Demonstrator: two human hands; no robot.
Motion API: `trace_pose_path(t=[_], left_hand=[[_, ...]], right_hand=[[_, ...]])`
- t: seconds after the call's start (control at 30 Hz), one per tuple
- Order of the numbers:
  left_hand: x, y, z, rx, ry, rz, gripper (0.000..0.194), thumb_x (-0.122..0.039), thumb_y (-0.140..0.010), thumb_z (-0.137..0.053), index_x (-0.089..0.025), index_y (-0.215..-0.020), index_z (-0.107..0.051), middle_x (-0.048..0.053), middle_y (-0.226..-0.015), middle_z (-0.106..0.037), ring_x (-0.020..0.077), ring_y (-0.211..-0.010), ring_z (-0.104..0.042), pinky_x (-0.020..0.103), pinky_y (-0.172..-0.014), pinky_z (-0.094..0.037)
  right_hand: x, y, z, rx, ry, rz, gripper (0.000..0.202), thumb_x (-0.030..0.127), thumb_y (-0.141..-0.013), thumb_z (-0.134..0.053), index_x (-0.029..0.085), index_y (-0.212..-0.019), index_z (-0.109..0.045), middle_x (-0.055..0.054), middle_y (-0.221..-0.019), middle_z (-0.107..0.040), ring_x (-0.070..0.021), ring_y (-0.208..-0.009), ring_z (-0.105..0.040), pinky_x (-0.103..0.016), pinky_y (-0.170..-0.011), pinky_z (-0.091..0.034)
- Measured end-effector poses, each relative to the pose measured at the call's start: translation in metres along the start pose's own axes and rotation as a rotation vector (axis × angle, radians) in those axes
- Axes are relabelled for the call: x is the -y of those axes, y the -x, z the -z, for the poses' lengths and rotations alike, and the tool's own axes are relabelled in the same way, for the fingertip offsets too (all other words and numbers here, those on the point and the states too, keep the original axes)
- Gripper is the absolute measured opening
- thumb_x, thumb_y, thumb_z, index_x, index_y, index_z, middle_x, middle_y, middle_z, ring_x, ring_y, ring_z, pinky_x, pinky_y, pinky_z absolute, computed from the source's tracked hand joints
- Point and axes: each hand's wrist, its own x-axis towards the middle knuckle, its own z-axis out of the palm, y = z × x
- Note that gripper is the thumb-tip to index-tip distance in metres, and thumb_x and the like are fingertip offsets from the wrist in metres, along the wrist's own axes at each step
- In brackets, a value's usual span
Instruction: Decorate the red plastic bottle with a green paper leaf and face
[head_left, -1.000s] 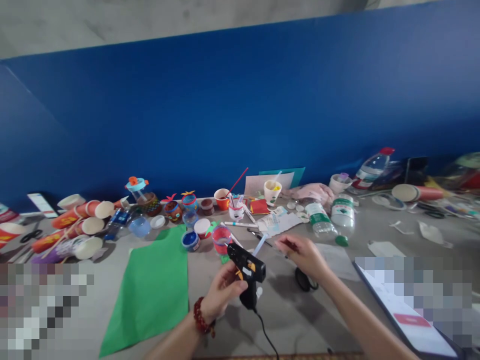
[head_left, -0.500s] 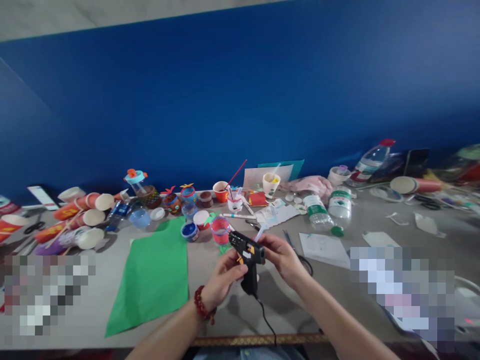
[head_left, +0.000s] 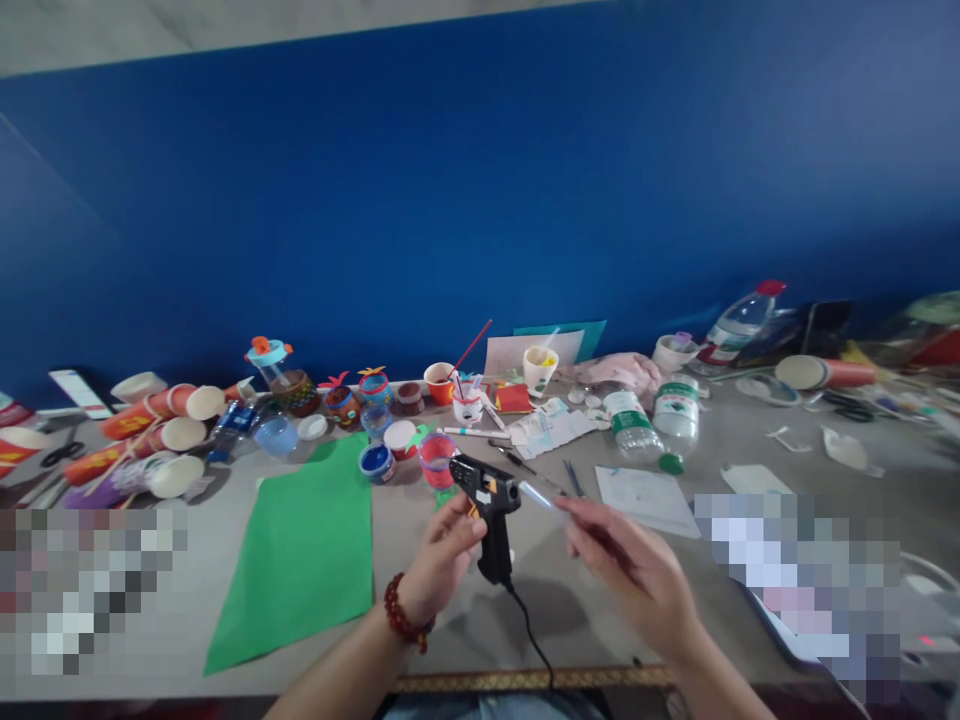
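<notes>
Here's the left hand (head_left: 448,560), red bead bracelet (head_left: 405,620) on the wrist, its fingers wrapped around the front of a black hot glue gun's (head_left: 495,525) handle, by the orange trigger! The gun is up above the table (head_left: 409,520), nozzle pointing left and away, black cord (head_left: 531,640) trailing down to the near edge. And over comes the line of the right hand (head_left: 637,565), thumb and forefinger pinching the end of a translucent glue stick (head_left: 537,495), its far tip right at the gun's rear; whether it touches, I can't tell! Beyond the nozzle, a pink-red container (head_left: 437,460), and beside it an open jar of blue paint (head_left: 376,463). Green sheet (head_left: 300,560) flat on the left, white paper (head_left: 646,500) past the right hand, two green-labelled plastic bottles (head_left: 677,408) lying behind that!
</notes>
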Motion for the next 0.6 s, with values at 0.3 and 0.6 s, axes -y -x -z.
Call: trace_pose_path(t=[0.3,0.6], left_hand=[[-0.006,0.002,0.002,0.159,-0.103,-0.074,0.028,-0.029,-0.081,-0.069,-0.017,-0.106,-0.067,0.009,-0.094,-0.073,0.0251,-0.09,-0.069,0.034,-0.076,-0.051],[-0.003,0.002,0.005,0.157,-0.208,-0.134,0.026,-0.028,-0.083,-0.069,-0.018,-0.106,-0.064,0.004,-0.085,-0.07,0.0157,-0.067,-0.069,0.027,-0.064,-0.054]], right_hand=[[0.009,0.0,0.017,0.066,0.32,0.288,0.026,0.019,-0.091,-0.053,0.026,-0.112,-0.067,-0.006,-0.085,-0.073,-0.0178,-0.067,-0.067,-0.027,-0.06,-0.054],[0.017,-0.001,0.029,0.084,0.674,0.499,0.028,0.013,-0.093,-0.048,0.02,-0.111,-0.067,-0.006,-0.091,-0.075,-0.0184,-0.074,-0.07,-0.027,-0.063,-0.056]])
